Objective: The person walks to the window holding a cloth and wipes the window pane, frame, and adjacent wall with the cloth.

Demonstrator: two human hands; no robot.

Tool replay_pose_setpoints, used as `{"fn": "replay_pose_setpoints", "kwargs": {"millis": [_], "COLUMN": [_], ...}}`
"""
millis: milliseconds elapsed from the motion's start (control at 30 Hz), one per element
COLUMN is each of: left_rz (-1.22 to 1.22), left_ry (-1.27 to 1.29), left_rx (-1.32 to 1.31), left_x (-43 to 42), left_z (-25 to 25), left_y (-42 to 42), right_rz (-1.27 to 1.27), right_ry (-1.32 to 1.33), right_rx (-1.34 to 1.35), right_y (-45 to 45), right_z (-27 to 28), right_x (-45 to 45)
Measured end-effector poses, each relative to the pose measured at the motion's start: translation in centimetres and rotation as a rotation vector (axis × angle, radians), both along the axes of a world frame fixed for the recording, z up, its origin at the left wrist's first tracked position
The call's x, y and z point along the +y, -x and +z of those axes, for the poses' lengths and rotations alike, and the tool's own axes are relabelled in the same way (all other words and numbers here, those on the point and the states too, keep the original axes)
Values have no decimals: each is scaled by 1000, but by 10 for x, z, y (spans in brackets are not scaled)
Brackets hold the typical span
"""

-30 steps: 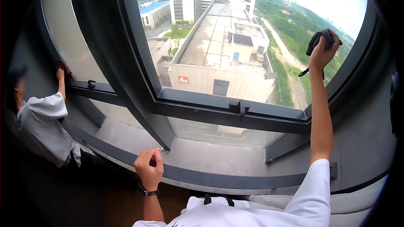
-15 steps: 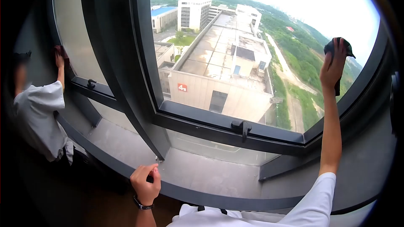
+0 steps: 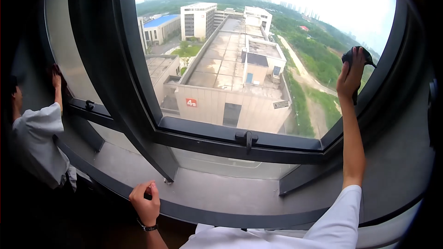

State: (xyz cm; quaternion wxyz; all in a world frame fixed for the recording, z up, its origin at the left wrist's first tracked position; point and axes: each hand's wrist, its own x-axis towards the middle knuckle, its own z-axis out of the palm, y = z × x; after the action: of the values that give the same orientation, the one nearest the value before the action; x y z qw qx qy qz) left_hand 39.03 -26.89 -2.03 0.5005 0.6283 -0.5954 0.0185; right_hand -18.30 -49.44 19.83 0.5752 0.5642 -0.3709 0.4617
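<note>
My right hand (image 3: 350,79) is raised at the right side of the large window pane (image 3: 212,97), its fingers pressing a black cloth (image 3: 367,56) against the glass. Part of the cloth hangs below the palm. My left hand (image 3: 146,201), with a dark band on its wrist, is held curled at the lower left, just above the dark rail (image 3: 194,213). Its thumb and fingers come together, and something small and dark shows between them, too unclear to name.
A black window handle (image 3: 248,137) sticks out from the lower frame. At the far left a person in a white shirt (image 3: 37,143) reaches up to another pane with a dark red cloth (image 3: 60,77). A grey ledge (image 3: 221,192) lies behind the rail.
My right hand has gone from gripping the bunched cloth to spreading it against the glass, slightly lower. The view has shifted. My left hand stays curled. The other person's arm is still raised.
</note>
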Motion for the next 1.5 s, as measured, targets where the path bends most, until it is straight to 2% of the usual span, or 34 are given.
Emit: {"fn": "replay_pose_setpoints", "kwargs": {"millis": [67,133,267,333,467,600,667,733,800,867,1033,1233,1433,1500], "left_rz": [-20,12,4,4,25,23,40,32,37,41,45,48,37,35], "left_ry": [21,21,-4,29,30,28,43,36,26,17,1,3,21,31], "left_rx": [38,50,8,21,33,56,59,61,51,43,57,24,53,48], "left_x": [-2,-1,-3,-3,-2,-3,-2,-3,-2,-4,-3,-2,-3,-3], "left_z": [3,5,8,6,5,6,7,7,7,8,9,6,5,4], "left_y": [0,1,2,3,3,4,2,4,4,5,5,1,3,3], "right_rz": [-26,-52,10,-79,-35,-59,-42,-35,-31,-53,-75,-47,-49,-25], "right_ry": [-53,-30,92,191,51,-103,-105,-66,19,136,190,105,-27,-47], "right_rx": [14,22,28,-1,71,32,84,127,106,73,113,105,72,82], "right_y": [9,15,14,9,-11,-11,-6,-7,-6,-16,-15,-25,-28,-30], "right_z": [12,48,107,100,50,-6,9,48,88,98,88,61,9,9], "right_x": [-2,-6,-14,-25,-6,1,1,-2,-13,-22,-24,-14,-6,-4]}}
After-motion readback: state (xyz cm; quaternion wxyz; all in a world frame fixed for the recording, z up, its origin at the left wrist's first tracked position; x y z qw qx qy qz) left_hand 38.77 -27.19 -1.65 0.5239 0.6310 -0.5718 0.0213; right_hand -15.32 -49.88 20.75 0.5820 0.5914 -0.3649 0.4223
